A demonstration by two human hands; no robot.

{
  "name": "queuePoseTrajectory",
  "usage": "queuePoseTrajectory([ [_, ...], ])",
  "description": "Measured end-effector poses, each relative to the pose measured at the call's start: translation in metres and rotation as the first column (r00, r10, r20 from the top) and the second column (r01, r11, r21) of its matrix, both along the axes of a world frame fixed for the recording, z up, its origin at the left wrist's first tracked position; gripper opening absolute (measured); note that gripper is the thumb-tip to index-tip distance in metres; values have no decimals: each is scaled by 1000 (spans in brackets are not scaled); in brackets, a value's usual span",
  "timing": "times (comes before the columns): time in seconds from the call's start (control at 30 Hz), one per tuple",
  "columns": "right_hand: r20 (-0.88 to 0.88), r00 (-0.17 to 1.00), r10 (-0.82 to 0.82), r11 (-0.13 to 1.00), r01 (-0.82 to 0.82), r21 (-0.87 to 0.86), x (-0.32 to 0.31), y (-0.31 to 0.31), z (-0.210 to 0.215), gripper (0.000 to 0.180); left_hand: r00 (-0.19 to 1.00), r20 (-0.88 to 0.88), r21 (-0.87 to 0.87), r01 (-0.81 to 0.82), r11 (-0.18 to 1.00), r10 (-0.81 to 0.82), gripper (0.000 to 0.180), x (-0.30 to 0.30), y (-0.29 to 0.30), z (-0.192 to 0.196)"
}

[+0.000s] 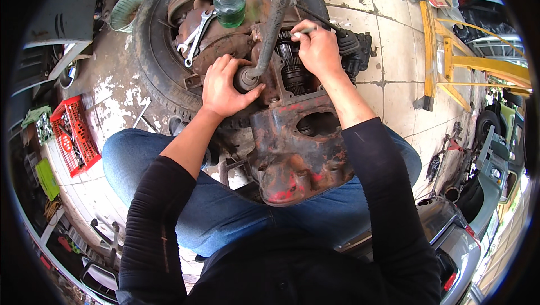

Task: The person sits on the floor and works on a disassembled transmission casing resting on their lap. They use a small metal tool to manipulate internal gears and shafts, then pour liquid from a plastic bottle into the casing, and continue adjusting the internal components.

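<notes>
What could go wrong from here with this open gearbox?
1. The small pale object in the right hand could drop among the exposed gears.
2. The bottle might topple if the rusty casing under it gets jolted.
3. The loose wrenches beside it could slide off.

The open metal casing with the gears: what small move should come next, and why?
Perhaps ease the right hand slightly down toward the exposed gears. It is at the upper edge of the opening, pinching a small pale item too small to identify, while the left hand is spread around the rounded base of the metal lever, perhaps bracing.
</notes>
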State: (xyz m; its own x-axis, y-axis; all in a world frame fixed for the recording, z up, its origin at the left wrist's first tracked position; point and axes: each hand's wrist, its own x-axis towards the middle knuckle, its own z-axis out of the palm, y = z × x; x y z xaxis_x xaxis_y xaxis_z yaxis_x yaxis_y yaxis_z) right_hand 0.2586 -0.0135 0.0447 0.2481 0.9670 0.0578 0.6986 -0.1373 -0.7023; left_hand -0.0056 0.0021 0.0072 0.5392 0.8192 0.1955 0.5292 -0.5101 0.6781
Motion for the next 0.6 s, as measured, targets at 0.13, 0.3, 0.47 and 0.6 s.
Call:
queuePoseTrajectory([
  [0.13, 6, 999, -52, 998, 52, 32, 0, 4, -1, 10, 1000, 1, 4, -11, 1000, 11, 53, -1, 0, -1],
  [0.3, -71, 995, -73, 990, 81, 117, -8, 1, -8, 10, 1000, -18, 12, -10, 1000, 10, 54, 1, 1, 1],
  [0.47, -278, 954, -110, 990, 129, 53, -12, 4, -7, 10, 1000, -5, 1, -10, 1000, 10, 54, 0, 0, -1],
  [0.6, 9, 999, -35, 995, 34, 93, -12, 2, -7, 9, 1000, 12, 5, -6, 1000, 6, 54, 0, -1, -1],
])
